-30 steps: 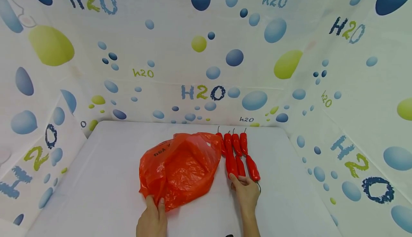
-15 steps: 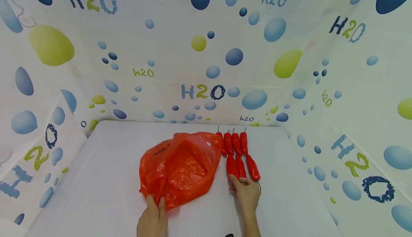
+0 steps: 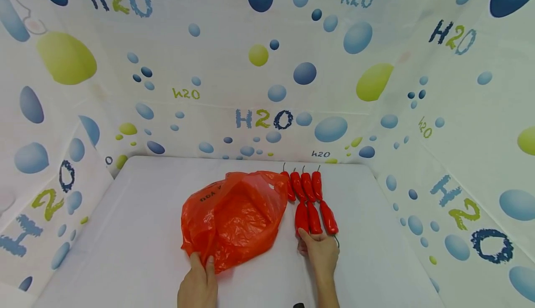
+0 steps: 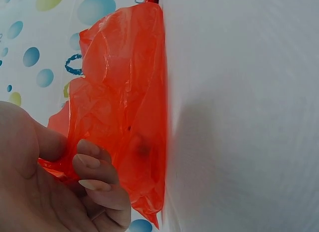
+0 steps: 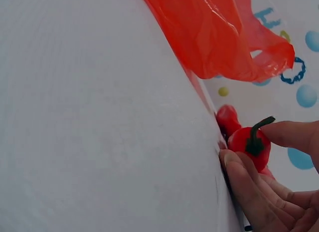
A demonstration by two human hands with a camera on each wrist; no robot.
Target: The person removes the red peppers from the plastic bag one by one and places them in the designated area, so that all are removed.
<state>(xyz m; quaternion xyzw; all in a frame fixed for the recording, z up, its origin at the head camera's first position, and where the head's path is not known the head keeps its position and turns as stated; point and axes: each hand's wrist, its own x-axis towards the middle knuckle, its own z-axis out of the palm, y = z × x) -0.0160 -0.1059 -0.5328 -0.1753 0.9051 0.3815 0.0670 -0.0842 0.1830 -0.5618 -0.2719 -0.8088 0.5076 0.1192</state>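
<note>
My left hand pinches the near edge of a crumpled orange-red plastic bag; the left wrist view has the thumb and fingers curled about the film. To the right of the bag, my right hand holds a red chili pepper by its stem end. Its green stem shows between thumb and fingers in the right wrist view, where the pepper lies low at the table surface. Two more chili peppers lie beside it, a middle one and a right one.
Behind the front peppers, several red chili peppers lie side by side, stems pointing away; the bag's right edge touches or overlaps the leftmost. The white table is bordered by a white curtain with blue and green spots.
The pepper in my right hand has shifted slightly toward me, so a division from the pepper behind it now shows. My left hand and the bag have stayed nearly still.
</note>
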